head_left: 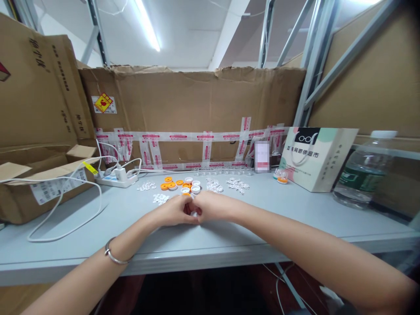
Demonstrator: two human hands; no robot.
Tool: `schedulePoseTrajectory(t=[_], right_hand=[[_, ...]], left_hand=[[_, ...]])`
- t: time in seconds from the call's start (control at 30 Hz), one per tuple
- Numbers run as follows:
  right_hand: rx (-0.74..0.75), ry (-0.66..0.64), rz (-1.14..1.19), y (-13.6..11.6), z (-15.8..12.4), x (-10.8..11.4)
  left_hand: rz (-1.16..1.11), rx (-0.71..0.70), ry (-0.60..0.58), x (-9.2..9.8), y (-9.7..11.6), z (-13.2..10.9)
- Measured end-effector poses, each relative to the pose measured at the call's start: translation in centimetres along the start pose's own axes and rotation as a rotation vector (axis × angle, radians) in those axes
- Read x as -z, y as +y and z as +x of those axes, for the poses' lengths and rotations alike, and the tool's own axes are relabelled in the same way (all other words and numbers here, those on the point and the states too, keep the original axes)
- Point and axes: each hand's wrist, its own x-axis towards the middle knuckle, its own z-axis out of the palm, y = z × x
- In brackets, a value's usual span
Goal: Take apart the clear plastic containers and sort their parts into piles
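Note:
My left hand point(177, 211) and my right hand point(209, 206) meet at the middle of the grey table, fingers closed around a small whitish part point(194, 214) that they mostly hide. Just beyond them lie orange round parts point(168, 186) and white round caps point(195, 188). Small white pieces point(160, 199) lie to the left of these, with another group point(146, 186) farther back. Two piles of clear-white pieces, one point(214, 185) behind my right hand and one point(238, 185) farther right, rest on the table. A row of clear domes point(226, 171) runs along the back.
On the left stand an open cardboard box point(16, 197) and a power strip point(118, 180) with a looping white cable point(62, 238). At the back right are a phone point(262, 156), two small capsules point(282, 176), a paper bag point(315, 159) and a water bottle point(364, 170).

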Motion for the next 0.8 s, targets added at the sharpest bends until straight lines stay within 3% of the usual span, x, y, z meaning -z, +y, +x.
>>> schedulePoseTrajectory(t=[0.13, 0.27, 0.37, 0.57, 0.67, 0.8], right_hand=[[0.003, 0.049, 0.063, 0.3, -0.6, -0.4], [-0.073, 0.125, 0.284, 2.1, -1.1, -0.9], [-0.109, 0.215, 0.541, 3.4, -0.9, -1.2], [-0.180, 0.410, 1.175, 3.1, -0.1, -2.0], [-0.153, 0.449, 1.296, 2.3, 0.1, -2.3], [-0.155, 0.456, 1.332, 2.7, 0.1, -2.5]], left_hand=[[0.000, 0.023, 0.033, -0.1, -0.2, -0.1], [-0.009, 0.025, 0.063, 0.0, -0.2, -0.1], [-0.050, 0.020, 0.096, 0.2, -0.2, -0.1], [-0.406, 0.000, 0.329, 0.7, 0.6, 0.3], [-0.468, 0.026, 0.387, 0.8, 1.0, 0.2], [-0.334, 0.044, 0.393, 2.3, 0.1, -0.3]])
